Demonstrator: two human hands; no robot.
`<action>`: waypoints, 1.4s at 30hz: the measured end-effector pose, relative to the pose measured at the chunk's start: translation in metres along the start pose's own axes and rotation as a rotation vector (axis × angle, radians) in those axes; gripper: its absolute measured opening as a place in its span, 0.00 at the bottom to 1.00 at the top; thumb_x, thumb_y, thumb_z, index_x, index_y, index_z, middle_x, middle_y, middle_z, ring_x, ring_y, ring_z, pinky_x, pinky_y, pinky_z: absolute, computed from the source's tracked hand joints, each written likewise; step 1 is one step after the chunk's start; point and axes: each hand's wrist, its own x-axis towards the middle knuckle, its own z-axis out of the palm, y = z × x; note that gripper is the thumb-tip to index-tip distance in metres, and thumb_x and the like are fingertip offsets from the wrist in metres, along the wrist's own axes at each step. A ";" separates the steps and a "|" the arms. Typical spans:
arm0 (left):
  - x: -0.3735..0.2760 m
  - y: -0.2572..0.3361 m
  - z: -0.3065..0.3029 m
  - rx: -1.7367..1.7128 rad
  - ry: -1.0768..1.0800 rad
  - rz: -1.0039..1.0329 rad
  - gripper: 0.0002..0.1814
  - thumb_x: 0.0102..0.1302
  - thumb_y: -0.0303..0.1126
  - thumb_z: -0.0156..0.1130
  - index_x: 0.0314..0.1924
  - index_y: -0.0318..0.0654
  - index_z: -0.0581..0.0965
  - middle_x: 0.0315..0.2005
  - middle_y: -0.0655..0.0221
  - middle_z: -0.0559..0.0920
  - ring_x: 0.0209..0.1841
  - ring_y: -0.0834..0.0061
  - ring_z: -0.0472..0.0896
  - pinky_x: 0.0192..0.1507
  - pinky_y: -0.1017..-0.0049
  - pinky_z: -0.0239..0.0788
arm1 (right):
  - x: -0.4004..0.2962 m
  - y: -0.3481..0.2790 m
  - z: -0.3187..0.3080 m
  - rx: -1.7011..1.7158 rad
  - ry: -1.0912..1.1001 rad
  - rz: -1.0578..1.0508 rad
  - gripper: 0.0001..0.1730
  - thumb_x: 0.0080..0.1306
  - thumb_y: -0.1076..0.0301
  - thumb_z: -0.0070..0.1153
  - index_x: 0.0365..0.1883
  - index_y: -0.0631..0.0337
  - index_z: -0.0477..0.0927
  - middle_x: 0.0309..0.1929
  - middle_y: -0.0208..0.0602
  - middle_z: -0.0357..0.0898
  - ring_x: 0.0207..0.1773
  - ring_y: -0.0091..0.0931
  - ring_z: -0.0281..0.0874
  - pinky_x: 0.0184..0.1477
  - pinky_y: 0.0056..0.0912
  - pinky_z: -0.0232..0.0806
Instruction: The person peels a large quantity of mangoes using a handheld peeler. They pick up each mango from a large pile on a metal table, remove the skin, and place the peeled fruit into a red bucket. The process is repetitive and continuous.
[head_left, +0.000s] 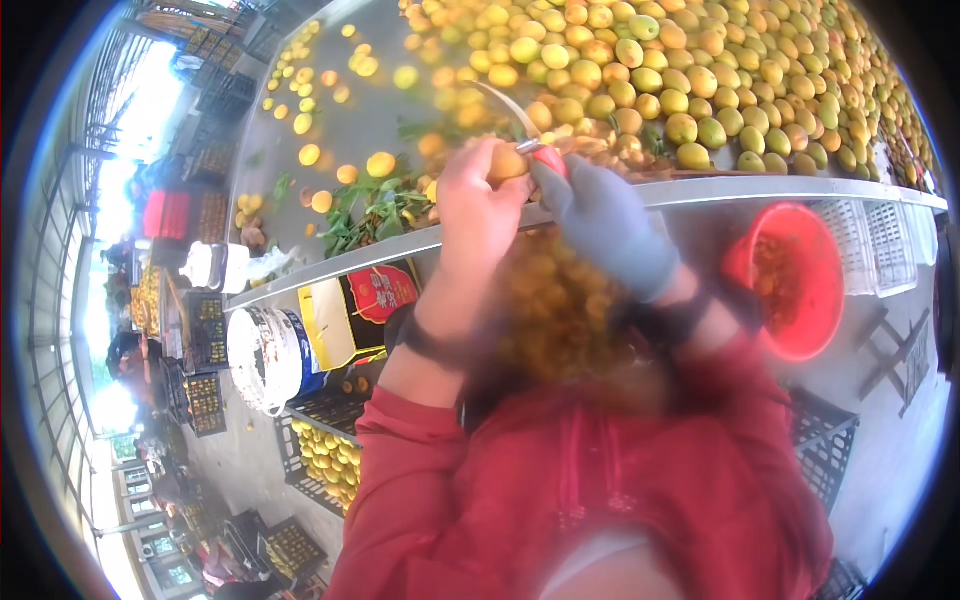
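My bare left hand (480, 199) holds a round orange-yellow fruit (508, 163) above the near metal edge of the table. In my gloved right hand (607, 225) is the red handle (551, 159) of a knife, close against the fruit. Its curved blade (510, 105) points away towards the upper left. A large heap of similar yellow and orange fruit (697, 82) covers the right part of the table. Green leaves (379, 214) lie left of my left hand, and brownish pieces (600, 146) lie just beyond my hands. Blurred fruit (559, 300) shows below, between my forearms.
The table's metal rim (337, 264) runs across in front of me. Below it on the left stand a white bucket (262, 360), a printed box (330, 322) and a black crate of fruit (326, 457). At right are a red bucket (821, 285), white crates (862, 247) and a black crate (825, 442).
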 end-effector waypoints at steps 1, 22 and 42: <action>0.003 -0.001 -0.001 -0.164 -0.096 -0.170 0.15 0.50 0.19 0.60 0.41 0.29 0.75 0.31 0.65 0.77 0.27 0.74 0.77 0.29 0.79 0.69 | 0.003 0.003 0.000 -0.124 0.050 -0.046 0.20 0.62 0.52 0.47 0.24 0.62 0.71 0.15 0.46 0.72 0.20 0.43 0.72 0.23 0.43 0.64; 0.006 -0.032 -0.045 -1.260 -0.102 -0.490 0.19 0.56 0.20 0.55 0.50 0.29 0.67 0.43 0.56 0.74 0.45 0.58 0.75 0.43 0.71 0.73 | 0.003 -0.010 -0.061 0.474 -0.335 0.073 0.27 0.65 0.66 0.46 0.62 0.56 0.59 0.22 0.30 0.75 0.20 0.14 0.71 0.19 0.15 0.63; 0.012 -0.029 -0.048 -1.203 -0.064 -0.430 0.19 0.52 0.20 0.59 0.46 0.28 0.71 0.39 0.59 0.77 0.42 0.63 0.78 0.45 0.67 0.73 | -0.008 -0.017 -0.041 0.165 -0.291 -0.214 0.24 0.64 0.65 0.47 0.59 0.57 0.64 0.18 0.45 0.71 0.18 0.26 0.73 0.26 0.24 0.65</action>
